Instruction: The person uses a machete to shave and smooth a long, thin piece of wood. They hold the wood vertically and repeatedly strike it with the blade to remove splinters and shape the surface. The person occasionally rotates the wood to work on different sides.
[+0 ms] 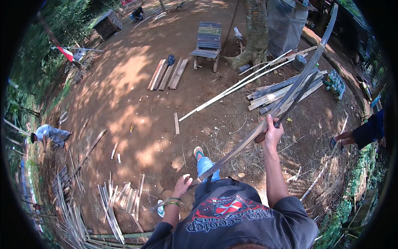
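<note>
A long, narrow bamboo strip [232,153] runs diagonally across my front, from low left to far upper right. My left hand [181,185] is closed round its near end, fingers curled and thumb on top. Farther up, my right hand [272,133] is closed against the strip and also grips a machete. The machete's dark blade [297,99] points away to the upper right, close alongside the strip, and its brown wooden handle shows beside my palm. How the right fingers divide between strip and handle is partly hidden.
Split bamboo and poles [286,89] lie ahead right near a tree [256,31]. A slatted chair [209,37] and short planks [166,74] stand farther ahead. Cut strips [110,207] lie low left. People are at the left [52,133], right [369,130] and far back [137,14].
</note>
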A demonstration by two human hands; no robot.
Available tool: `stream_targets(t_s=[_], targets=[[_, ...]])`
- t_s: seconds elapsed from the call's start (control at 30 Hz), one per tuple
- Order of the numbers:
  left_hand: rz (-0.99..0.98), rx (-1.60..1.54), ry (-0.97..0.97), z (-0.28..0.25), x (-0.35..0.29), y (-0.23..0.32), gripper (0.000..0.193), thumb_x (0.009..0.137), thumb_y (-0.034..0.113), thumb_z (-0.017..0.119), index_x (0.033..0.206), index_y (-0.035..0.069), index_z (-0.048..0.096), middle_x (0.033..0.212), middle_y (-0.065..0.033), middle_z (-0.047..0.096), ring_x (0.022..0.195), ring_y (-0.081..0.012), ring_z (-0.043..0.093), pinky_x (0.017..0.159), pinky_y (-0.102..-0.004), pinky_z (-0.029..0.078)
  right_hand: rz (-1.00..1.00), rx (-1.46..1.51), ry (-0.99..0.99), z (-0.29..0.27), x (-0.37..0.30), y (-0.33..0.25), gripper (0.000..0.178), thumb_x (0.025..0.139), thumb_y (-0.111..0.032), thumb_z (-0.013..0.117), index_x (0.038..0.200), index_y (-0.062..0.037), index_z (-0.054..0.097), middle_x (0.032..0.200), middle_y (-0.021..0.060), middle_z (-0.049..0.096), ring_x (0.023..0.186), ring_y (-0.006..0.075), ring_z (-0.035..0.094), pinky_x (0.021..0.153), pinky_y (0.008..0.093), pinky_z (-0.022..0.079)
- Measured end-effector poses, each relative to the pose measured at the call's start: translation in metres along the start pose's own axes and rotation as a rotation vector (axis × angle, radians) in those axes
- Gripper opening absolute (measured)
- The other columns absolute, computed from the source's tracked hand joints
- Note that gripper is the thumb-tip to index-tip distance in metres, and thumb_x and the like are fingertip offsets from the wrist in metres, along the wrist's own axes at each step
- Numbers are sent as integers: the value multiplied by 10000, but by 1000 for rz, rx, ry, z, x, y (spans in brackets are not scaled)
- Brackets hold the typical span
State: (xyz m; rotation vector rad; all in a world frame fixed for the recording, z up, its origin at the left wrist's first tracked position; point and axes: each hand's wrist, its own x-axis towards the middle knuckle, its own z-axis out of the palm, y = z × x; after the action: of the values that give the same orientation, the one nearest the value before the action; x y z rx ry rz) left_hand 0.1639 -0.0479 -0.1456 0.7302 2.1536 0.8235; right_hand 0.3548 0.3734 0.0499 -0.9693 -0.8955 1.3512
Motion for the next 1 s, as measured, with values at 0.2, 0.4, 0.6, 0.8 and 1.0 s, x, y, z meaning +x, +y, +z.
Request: stream_targets(t_s=[0.2,0.4,0.6,0.8,1.0], targets=[[-116,189,-237,55,41,-100,746,844,540,645,1411,93,460,1286,-209,564,1195,-360,542,1024,-431,425,-27,-58,24,60,60,17,211,892,-167,739,880,-61,556,725,55,680,566,71,581,479,209,380],[166,255,287,27,187,-2,710,806,402,766,1367,53,504,1217,-196,613,1090,-329,593,911,-433,467,27,-2,47,132,154,42,212,881,-161,748,896,-72,555,744,86,694,526,68,568,443,218,371],[58,141,-410,-23,343,62,402,908,425,661,1010,37,674,834,-175,685,792,-321,663,740,-393,513,-9,-166,92,190,280,56,305,895,-311,738,909,-28,624,679,14,645,494,50,497,447,226,361],[266,112,-181,-22,456,132,426,950,366,597,771,-8,504,683,-201,571,642,-387,561,622,-484,424,159,-392,213,140,336,79,360,926,-363,672,927,-3,673,715,87,716,479,70,522,462,258,411],[241,278,94,29,577,275,472,918,453,611,733,18,595,683,-205,627,678,-409,611,652,-521,435,473,-968,421,-12,268,183,433,818,-391,722,764,37,677,648,151,672,621,261,679,607,381,512]])
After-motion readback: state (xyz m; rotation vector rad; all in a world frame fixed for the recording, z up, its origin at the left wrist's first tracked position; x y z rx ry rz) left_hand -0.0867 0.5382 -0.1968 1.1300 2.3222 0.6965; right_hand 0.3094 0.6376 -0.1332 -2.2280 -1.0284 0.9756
